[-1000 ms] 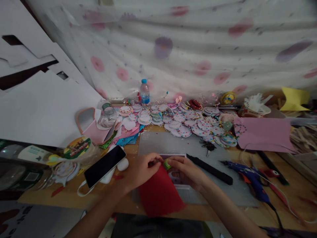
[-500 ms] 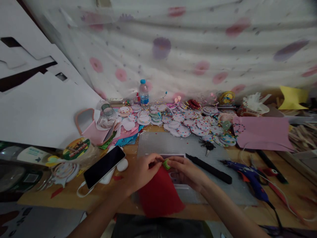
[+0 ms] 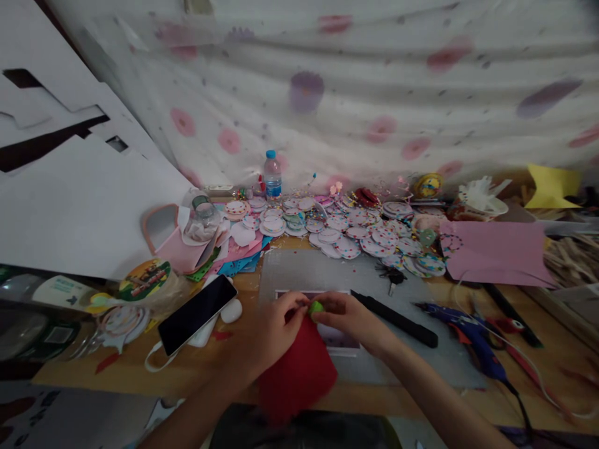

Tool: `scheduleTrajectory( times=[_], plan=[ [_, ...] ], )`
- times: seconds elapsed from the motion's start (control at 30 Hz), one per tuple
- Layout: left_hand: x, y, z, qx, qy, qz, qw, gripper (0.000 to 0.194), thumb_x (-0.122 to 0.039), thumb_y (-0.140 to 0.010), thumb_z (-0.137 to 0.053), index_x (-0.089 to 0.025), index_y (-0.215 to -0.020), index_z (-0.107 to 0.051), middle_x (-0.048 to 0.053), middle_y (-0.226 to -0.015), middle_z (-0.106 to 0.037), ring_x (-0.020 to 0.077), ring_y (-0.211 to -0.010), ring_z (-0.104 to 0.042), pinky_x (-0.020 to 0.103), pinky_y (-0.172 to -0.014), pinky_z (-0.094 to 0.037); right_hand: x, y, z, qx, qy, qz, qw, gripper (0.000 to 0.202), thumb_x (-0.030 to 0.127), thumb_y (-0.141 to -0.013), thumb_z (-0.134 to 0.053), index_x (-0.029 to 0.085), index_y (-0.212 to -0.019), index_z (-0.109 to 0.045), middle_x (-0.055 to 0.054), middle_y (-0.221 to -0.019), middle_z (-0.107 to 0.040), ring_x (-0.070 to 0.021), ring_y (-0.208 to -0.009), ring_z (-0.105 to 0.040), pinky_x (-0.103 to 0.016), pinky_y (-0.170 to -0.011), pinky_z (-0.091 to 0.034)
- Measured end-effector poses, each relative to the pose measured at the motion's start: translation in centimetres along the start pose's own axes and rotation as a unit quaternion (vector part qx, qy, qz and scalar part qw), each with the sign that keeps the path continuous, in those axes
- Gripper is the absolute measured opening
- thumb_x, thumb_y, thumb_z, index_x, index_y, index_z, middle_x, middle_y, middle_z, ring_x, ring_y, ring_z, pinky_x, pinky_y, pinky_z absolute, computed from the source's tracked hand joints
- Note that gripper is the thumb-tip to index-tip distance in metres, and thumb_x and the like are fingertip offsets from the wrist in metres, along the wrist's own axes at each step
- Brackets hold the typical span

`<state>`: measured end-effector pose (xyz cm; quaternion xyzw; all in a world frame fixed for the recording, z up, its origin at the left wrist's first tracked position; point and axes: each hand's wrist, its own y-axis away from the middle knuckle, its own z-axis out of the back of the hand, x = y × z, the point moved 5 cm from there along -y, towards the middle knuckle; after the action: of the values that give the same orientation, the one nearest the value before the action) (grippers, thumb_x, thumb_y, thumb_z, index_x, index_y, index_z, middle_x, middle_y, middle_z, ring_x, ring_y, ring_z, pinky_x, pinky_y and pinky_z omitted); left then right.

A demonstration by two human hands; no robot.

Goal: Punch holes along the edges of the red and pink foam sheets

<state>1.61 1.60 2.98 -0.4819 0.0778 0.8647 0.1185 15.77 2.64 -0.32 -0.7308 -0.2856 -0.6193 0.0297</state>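
My left hand (image 3: 287,321) is closed on the upper corner of a red sheet (image 3: 297,377), paper or felt, which hangs down towards my lap. My right hand (image 3: 349,318) pinches a small bright green thing (image 3: 316,307) at that same corner; its kind is too small and covered to tell. The fingertips of both hands nearly meet there. Beneath them a pale framed card or picture (image 3: 339,340) lies on the grey mat (image 3: 299,268), mostly covered by the hands and the sheet.
A black cutter-like tool (image 3: 397,321), keys (image 3: 392,280) and a blue glue gun (image 3: 468,333) lie to the right. A phone (image 3: 197,315) is on the left. Behind the mat spread many decorated white discs (image 3: 346,246), with a water bottle (image 3: 272,176) at the back.
The red sheet's lower end has swung left and down towards my lap. The green thing has turned slightly between my right fingers. Both hands stay in nearly the same spot.
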Motion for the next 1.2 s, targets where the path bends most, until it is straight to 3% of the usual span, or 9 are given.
scheduleTrajectory(
  times=[0.13, 0.27, 0.5, 0.77, 0.87, 1.0, 1.2],
  plan=[
    [0.0, 0.0, 0.1, -0.037, 0.028, 0.006, 0.999, 0.016, -0.016, -0.086, -0.049, -0.02, -0.096, -0.061, 0.004, -0.092, -0.071, 0.0175, -0.086, -0.066, 0.026, -0.075, -0.048, 0.1, 0.1, -0.7, 0.016, -0.048, -0.012, 0.999, 0.028, 0.035, -0.067, -0.075, 0.022, -0.091, -0.068, -0.002, -0.088, -0.066, -0.0151, -0.079, -0.058, -0.027, -0.071, -0.042],
    [0.7, 0.1, 0.6, -0.102, 0.047, 0.024, 0.993, 0.011, -0.021, -0.086, -0.051, -0.019, -0.094, -0.058, 0.004, -0.089, -0.07, 0.0181, -0.085, -0.066, 0.028, -0.076, -0.049, -0.6, 0.4, -1.1, -0.005, -0.091, -0.041, 0.995, 0.034, 0.036, -0.068, -0.075, 0.022, -0.097, -0.066, -0.002, -0.089, -0.066, -0.0131, -0.074, -0.057, -0.024, -0.064, -0.04],
    [1.0, 0.3, 0.7, -0.101, 0.061, 0.04, 0.992, 0.005, -0.022, -0.085, -0.052, -0.02, -0.081, -0.054, 0.001, -0.077, -0.066, 0.0171, -0.076, -0.065, 0.026, -0.069, -0.048, -0.8, 0.7, -1.5, -0.015, -0.061, -0.05, 0.997, 0.027, 0.032, -0.064, -0.078, 0.021, -0.087, -0.068, 0.001, -0.08, -0.065, -0.011, -0.067, -0.055, -0.023, -0.061, -0.039],
    [0.9, 0.5, 1.5, -0.007, 0.105, 0.054, 0.993, 0.017, -0.034, -0.086, -0.053, -0.019, -0.093, -0.055, 0.001, -0.08, -0.065, 0.0161, -0.077, -0.062, 0.024, -0.066, -0.046, -0.5, 0.9, -1.3, 0.016, -0.152, -0.016, 0.988, 0.027, 0.03, -0.069, -0.076, 0.017, -0.091, -0.068, -0.003, -0.084, -0.067, -0.0155, -0.075, -0.061, -0.032, -0.078, -0.043],
    [0.9, 0.8, 1.8, 0.025, 0.056, 0.03, 0.998, 0.018, -0.034, -0.088, -0.05, -0.019, -0.089, -0.059, 0.001, -0.085, -0.065, 0.0164, -0.081, -0.06, 0.024, -0.07, -0.044, -0.5, 1.0, -1.2, 0.017, -0.149, -0.012, 0.989, 0.028, 0.032, -0.069, -0.075, 0.018, -0.092, -0.068, -0.004, -0.086, -0.068, -0.0161, -0.075, -0.061, -0.032, -0.077, -0.043],
    [0.8, 1.1, 1.8, 0.065, -0.034, 0.012, 0.997, 0.03, -0.032, -0.091, -0.042, -0.017, -0.072, -0.059, -0.001, -0.069, -0.06, 0.0142, -0.068, -0.054, 0.023, -0.06, -0.038, -0.6, 1.1, -1.2, -0.001, -0.083, -0.027, 0.996, 0.028, 0.035, -0.068, -0.075, 0.02, -0.091, -0.069, -0.002, -0.085, -0.068, -0.0153, -0.073, -0.059, -0.029, -0.071, -0.043],
    [0.4, 0.9, 1.5, 0.072, -0.079, 0.005, 0.994, 0.028, -0.03, -0.091, -0.042, -0.017, -0.074, -0.061, -0.001, -0.072, -0.063, 0.0146, -0.069, -0.056, 0.023, -0.06, -0.036, -0.1, 1.2, -1.2, -0.018, -0.086, -0.009, 0.996, 0.032, 0.036, -0.066, -0.076, 0.02, -0.092, -0.067, -0.003, -0.093, -0.067, -0.0171, -0.085, -0.059, -0.029, -0.076, -0.043]
  ],
)
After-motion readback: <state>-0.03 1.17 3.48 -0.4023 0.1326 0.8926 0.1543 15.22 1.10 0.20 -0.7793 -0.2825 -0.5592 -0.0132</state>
